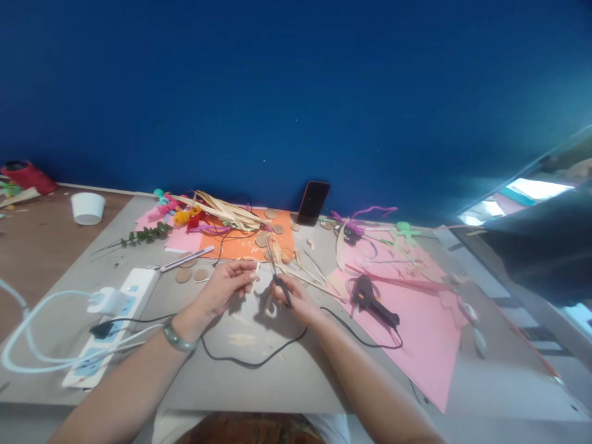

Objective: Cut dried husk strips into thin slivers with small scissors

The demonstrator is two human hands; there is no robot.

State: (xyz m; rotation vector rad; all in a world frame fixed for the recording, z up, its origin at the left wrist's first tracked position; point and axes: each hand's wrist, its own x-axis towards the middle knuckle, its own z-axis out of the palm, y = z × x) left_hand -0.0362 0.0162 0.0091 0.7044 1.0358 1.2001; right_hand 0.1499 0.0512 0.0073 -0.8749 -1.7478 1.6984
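Observation:
My left hand (230,285) pinches a short pale strip (257,269) between thumb and fingers. In my right hand (296,300) is a pair of scissors (275,271), blades pointing up and away from me, just right of the strip. The fingers are closed round the handles. Small pale husk-like scraps (241,339) lie on the grey mat below the hands. Beyond them, several round wooden slices (261,239) rest on and around an orange sheet (226,248), with a bundle of dry straw-coloured strips (226,211) on top.
At left a power strip (139,285) carries plugs and looping white cables. A utility knife (187,258) and a green leafy sprig (147,234) lie behind it. A phone (313,202) leans on the blue wall. A glue gun (374,301) lies on pink paper (428,345); its black cord crosses before me.

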